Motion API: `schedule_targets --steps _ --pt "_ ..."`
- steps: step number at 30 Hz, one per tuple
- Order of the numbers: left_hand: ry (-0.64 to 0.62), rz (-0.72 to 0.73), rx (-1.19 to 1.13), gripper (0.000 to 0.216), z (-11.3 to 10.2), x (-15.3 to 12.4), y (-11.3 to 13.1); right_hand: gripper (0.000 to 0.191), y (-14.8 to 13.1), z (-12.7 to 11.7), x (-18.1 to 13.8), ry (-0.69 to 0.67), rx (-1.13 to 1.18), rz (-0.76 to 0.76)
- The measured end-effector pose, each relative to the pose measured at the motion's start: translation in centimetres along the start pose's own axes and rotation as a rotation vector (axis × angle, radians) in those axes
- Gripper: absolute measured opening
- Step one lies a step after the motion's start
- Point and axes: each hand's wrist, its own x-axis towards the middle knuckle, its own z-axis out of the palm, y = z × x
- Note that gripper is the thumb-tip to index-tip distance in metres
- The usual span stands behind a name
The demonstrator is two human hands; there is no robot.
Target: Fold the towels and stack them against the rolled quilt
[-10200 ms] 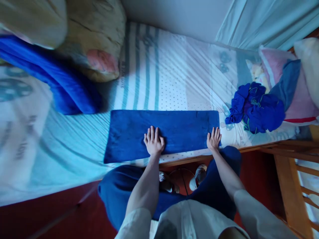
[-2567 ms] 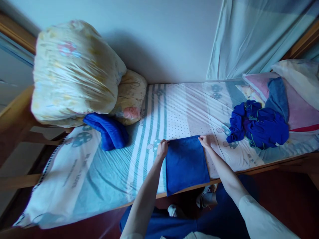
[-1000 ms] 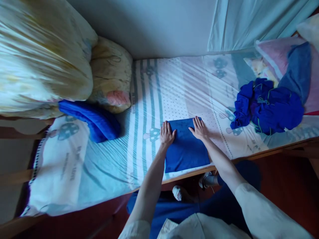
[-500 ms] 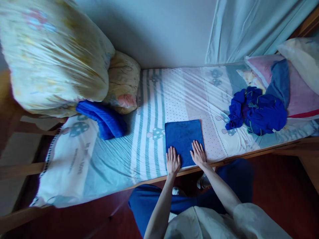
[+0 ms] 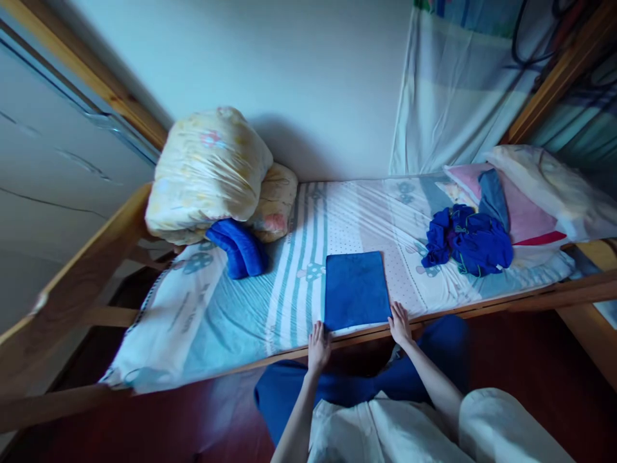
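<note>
A flat blue square cloth (image 5: 357, 289) lies smooth on the patterned bed sheet (image 5: 289, 308) close to the bed's near edge. At its near left corner is my left hand (image 5: 319, 348), fingers stretched forward and the thumb side beside the corner. My right hand (image 5: 400, 325) rests by the near right corner, its fingers extended over the bed edge and the thumb near the cloth. Both hands look open; whether the thumbs touch the cloth's corners is hard to make out.
A folded bright blue cloth (image 5: 240, 249) sits at left, below a large yellowish bundle (image 5: 207, 180). At right lies a crumpled blue garment (image 5: 475, 241) near pink and pale pillows (image 5: 544, 186). A wooden rail (image 5: 530, 298) runs along the bed's near side.
Both hands have slid back from lying flat on the blue cloth to its near corners. The view has tilted upward, showing more wall and the bed frame.
</note>
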Motion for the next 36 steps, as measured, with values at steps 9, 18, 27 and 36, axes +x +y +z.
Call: schedule_targets --steps 9,18,27,36 --pt "-0.010 -0.221 -0.193 0.028 -3.9 2.3 2.4 0.032 -0.6 -0.7 -0.2 0.089 0.308 0.191" --pt "-0.040 -0.225 -0.226 0.033 -4.3 2.7 3.3 0.046 -0.4 -1.8 0.5 -0.054 0.553 0.275" --pt "-0.081 -0.290 -0.217 0.036 -4.8 2.9 2.8 0.025 -0.4 -2.1 1.6 -0.150 0.589 0.311" --pt "-0.094 -0.211 -0.249 0.031 -5.3 2.4 2.9 0.014 -1.0 -2.3 1.3 -0.057 0.618 0.387"
